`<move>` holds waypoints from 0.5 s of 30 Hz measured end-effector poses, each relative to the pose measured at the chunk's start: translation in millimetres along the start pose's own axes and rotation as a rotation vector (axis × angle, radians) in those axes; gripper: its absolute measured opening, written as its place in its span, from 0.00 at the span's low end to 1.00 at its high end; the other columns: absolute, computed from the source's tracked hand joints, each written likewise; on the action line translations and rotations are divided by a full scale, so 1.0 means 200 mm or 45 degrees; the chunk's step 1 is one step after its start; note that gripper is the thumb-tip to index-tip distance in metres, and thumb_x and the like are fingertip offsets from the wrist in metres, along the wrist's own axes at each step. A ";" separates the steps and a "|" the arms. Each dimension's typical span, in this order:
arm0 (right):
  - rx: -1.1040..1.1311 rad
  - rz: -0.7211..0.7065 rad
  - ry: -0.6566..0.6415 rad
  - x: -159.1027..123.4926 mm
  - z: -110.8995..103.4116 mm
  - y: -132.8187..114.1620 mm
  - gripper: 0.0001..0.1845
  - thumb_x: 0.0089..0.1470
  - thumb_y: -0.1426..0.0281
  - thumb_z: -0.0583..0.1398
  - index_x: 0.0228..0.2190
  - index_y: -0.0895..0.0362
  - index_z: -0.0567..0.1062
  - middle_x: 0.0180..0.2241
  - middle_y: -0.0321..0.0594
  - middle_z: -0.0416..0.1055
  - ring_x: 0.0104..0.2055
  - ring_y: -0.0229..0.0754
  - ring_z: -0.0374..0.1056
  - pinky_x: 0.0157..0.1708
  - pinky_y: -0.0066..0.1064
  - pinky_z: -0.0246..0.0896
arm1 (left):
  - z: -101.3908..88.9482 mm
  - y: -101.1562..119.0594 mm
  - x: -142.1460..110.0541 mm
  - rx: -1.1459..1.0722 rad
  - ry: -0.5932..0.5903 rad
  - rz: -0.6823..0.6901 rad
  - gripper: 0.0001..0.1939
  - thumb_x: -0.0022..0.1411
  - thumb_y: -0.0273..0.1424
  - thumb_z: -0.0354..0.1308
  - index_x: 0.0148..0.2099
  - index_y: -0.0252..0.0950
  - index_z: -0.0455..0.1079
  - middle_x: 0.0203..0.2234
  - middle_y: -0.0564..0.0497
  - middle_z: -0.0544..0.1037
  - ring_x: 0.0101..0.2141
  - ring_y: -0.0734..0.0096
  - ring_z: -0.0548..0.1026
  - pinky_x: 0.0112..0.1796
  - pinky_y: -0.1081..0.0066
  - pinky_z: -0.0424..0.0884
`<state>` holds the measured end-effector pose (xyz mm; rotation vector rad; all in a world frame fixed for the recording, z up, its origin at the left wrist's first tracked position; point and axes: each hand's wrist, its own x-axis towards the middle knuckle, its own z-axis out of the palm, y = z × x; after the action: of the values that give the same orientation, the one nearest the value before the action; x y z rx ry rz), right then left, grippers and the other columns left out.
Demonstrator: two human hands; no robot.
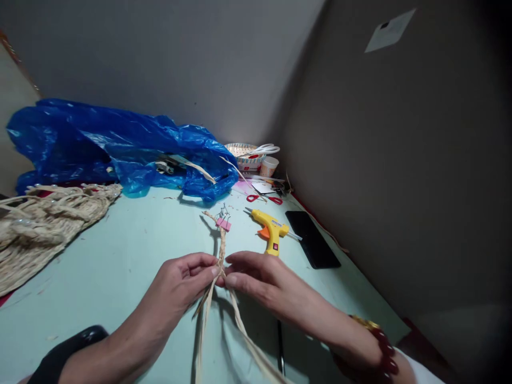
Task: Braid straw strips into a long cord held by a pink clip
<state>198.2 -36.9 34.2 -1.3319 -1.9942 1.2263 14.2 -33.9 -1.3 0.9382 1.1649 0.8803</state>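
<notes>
A thin braid of pale straw strips [221, 246] lies on the light green table [120, 256], its far end held by a pink binder clip [224, 224]. My left hand [182, 282] pinches the braid from the left with thumb and fingers. From the right, my right hand [260, 280] pinches the same spot, fingertips almost meeting the left ones. Loose unbraided strips [244, 330] trail from the pinch toward me.
A yellow glue gun [272, 232] and a black phone [312, 239] lie right of the braid. Red scissors [264, 199], a cup [269, 166] and a small basket [244, 153] stand at the back. At the left are a blue plastic bag [112, 144] and a woven straw piece [44, 224].
</notes>
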 end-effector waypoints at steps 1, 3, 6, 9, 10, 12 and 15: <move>0.072 -0.029 -0.070 0.04 0.03 0.01 0.17 0.63 0.58 0.55 0.42 0.58 0.75 0.37 0.41 0.77 0.39 0.41 0.71 0.37 0.28 0.62 | 0.00 0.00 0.01 0.006 -0.010 0.012 0.08 0.51 0.32 0.66 0.35 0.35 0.76 0.22 0.55 0.78 0.26 0.73 0.73 0.28 0.76 0.64; 0.202 -0.060 -0.159 0.09 0.07 0.04 0.16 0.65 0.60 0.52 0.37 0.59 0.73 0.30 0.39 0.76 0.34 0.39 0.70 0.33 0.26 0.61 | -0.01 -0.01 0.01 0.057 -0.038 0.054 0.06 0.53 0.32 0.64 0.35 0.36 0.76 0.22 0.56 0.78 0.25 0.72 0.74 0.30 0.74 0.66; 0.303 -0.058 -0.237 0.12 0.10 0.07 0.15 0.66 0.64 0.50 0.36 0.59 0.71 0.25 0.35 0.70 0.26 0.34 0.67 0.28 0.23 0.59 | -0.02 0.01 0.02 0.184 -0.012 0.091 0.06 0.54 0.34 0.62 0.32 0.37 0.75 0.22 0.54 0.79 0.26 0.69 0.75 0.31 0.72 0.69; 0.246 -0.117 -0.232 0.12 0.08 0.09 0.15 0.66 0.67 0.50 0.32 0.58 0.72 0.26 0.34 0.69 0.27 0.33 0.64 0.29 0.22 0.57 | -0.01 0.03 0.00 0.281 0.026 0.058 0.07 0.53 0.35 0.63 0.29 0.37 0.73 0.21 0.54 0.78 0.28 0.67 0.76 0.32 0.73 0.69; 0.215 -0.134 -0.224 0.12 0.08 0.10 0.15 0.66 0.69 0.50 0.31 0.58 0.72 0.27 0.33 0.69 0.28 0.33 0.64 0.31 0.22 0.57 | 0.00 0.03 -0.01 0.286 0.034 0.041 0.07 0.53 0.36 0.62 0.29 0.38 0.73 0.21 0.54 0.78 0.28 0.67 0.75 0.32 0.73 0.69; 0.175 -0.132 -0.210 0.12 0.07 0.10 0.14 0.65 0.72 0.50 0.30 0.57 0.71 0.26 0.32 0.69 0.29 0.32 0.64 0.32 0.22 0.57 | 0.01 0.02 -0.02 0.269 0.055 0.013 0.07 0.55 0.37 0.62 0.31 0.38 0.74 0.23 0.55 0.78 0.29 0.68 0.74 0.33 0.74 0.68; 0.191 -0.076 -0.156 0.12 0.10 0.11 0.14 0.64 0.74 0.50 0.28 0.57 0.71 0.26 0.31 0.68 0.29 0.32 0.63 0.31 0.22 0.55 | 0.01 -0.01 -0.03 0.232 0.078 -0.004 0.10 0.56 0.40 0.63 0.32 0.39 0.73 0.23 0.56 0.77 0.29 0.69 0.74 0.33 0.74 0.68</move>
<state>184.5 -21.0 3.4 -1.1419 -1.9652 1.4291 15.7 -39.4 -0.4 1.0624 1.3152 0.8145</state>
